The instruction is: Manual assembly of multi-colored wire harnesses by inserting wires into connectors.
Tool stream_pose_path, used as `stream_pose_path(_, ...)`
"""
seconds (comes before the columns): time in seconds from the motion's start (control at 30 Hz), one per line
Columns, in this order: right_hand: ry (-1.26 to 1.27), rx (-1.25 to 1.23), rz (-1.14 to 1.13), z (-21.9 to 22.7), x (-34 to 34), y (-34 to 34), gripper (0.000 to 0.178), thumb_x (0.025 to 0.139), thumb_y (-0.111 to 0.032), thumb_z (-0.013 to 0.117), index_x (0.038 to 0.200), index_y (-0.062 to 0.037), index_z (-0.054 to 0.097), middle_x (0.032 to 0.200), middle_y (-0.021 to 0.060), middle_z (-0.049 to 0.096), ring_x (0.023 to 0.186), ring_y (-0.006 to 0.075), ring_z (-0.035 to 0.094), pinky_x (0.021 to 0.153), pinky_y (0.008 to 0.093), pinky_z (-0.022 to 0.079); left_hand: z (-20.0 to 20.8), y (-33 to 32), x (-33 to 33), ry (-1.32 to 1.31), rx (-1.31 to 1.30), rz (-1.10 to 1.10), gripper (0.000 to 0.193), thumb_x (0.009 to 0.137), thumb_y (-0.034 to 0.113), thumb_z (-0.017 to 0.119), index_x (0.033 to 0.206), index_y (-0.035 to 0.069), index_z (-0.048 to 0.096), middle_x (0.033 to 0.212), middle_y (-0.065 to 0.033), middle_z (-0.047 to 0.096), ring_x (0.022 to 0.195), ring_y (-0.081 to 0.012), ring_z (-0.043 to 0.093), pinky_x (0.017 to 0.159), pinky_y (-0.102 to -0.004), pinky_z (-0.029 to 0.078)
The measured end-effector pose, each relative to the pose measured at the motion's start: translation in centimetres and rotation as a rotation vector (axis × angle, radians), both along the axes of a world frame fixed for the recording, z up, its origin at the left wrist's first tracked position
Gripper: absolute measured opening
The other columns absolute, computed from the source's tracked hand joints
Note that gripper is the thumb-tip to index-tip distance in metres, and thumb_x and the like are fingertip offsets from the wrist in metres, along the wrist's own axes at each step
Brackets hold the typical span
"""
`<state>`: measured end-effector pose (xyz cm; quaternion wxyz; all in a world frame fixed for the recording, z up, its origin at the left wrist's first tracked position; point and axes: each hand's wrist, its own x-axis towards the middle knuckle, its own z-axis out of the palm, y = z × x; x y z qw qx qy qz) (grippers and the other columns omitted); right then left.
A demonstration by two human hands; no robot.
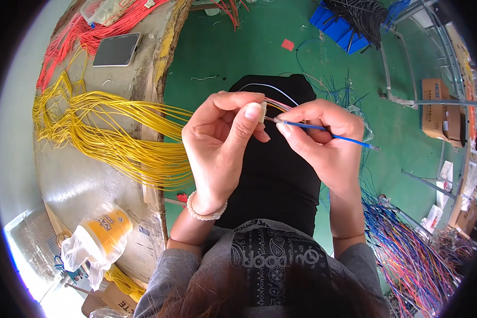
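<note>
My left hand (214,135) is raised above my lap, its thumb and forefinger pinching a small whitish connector housing (263,112). Several thin wires in white, pink and orange run from behind the housing. Opposite it, my right hand (328,140) pinches a blue wire (350,140) between thumb and forefinger. One end of that wire points at the housing, close to it; whether it touches I cannot tell. Past my right fingers sticks out its other end, with a small tip on it. A beaded bracelet (206,213) circles my left wrist.
On the table (63,183) at left lie yellow wires (116,143), red wires (63,50), a dark-screened device (116,50) and an orange cup (108,227) in plastic. Multicoloured wires (408,254) hang at lower right. A blue bin (336,29) and cardboard box (434,108) stand beyond.
</note>
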<state>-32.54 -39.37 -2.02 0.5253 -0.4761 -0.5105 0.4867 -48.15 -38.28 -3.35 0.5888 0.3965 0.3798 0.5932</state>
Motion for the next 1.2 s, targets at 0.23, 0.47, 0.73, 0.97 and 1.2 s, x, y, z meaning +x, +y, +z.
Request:
stream_pose_path(0.23,-0.016,-0.037,0.014,-0.5,-0.8,0.0,0.011,0.082,0.002,0.066,0.093,0.0018,0.063,0.076,-0.0009,0.06,0.063,0.0002,0.048,0.055,0.0137,0.036,-0.2,-0.1,0.5,0.113,0.04,0.022,0.013,0.091,0.006,0.061,0.1,-0.004,0.059,0.086,-0.0062,0.061,0.072,-0.0085,0.057,0.063,-0.0211,0.05)
stream_pose_path(0.47,-0.113,-0.014,0.126,-0.3,-0.4,0.4,0.022,0.101,-0.021,0.041,0.096,-0.0033,0.051,0.086,0.0013,0.051,0.074,0.0072,0.044,0.066,0.0224,0.037,-0.2,0.9,-0.3,0.192,0.046,0.039,0.01,0.093,0.004,0.057,0.102,-0.001,0.057,0.087,-0.0002,0.058,0.069,-0.0038,0.049,0.062,-0.0163,0.04)
stream_pose_path(0.73,-0.29,-0.006,0.045,-0.9,-0.4,0.2,0.023,0.102,-0.019,0.039,0.088,-0.003,0.047,0.08,0.003,0.049,0.068,0.0104,0.044,0.062,0.0252,0.038,0.7,0.4,-0.8,0.256,0.149,-0.099,0.016,0.091,-0.001,0.057,0.107,-0.004,0.057,0.096,-0.003,0.055,0.077,-0.004,0.049,0.066,-0.0172,0.041)
stream_pose_path(0.97,-0.622,0.431,-0.197,-2.4,-1.2,0.3,0.005,0.095,-0.003,0.048,0.09,-0.0011,0.046,0.079,0.0085,0.05,0.067,0.0159,0.048,0.061,0.027,0.04,1.0,-0.3,-0.9,0.301,0.245,-0.093,0.014,0.086,-0.008,0.06,0.1,-0.005,0.06,0.097,-0.0077,0.056,0.081,-0.0088,0.054,0.072,-0.0199,0.046)
stream_pose_path(1.2,-0.3,0.323,-0.093,-1.4,-0.9,0.0,0.01,0.087,-0.001,0.062,0.094,-0.0005,0.055,0.087,0.0044,0.05,0.065,0.0086,0.045,0.057,0.0216,0.037,0.4,0.2,-1.3,0.312,0.318,-0.069,0.01,0.086,-0.007,0.06,0.096,-0.005,0.06,0.098,-0.0088,0.056,0.081,-0.0103,0.055,0.069,-0.0207,0.047)
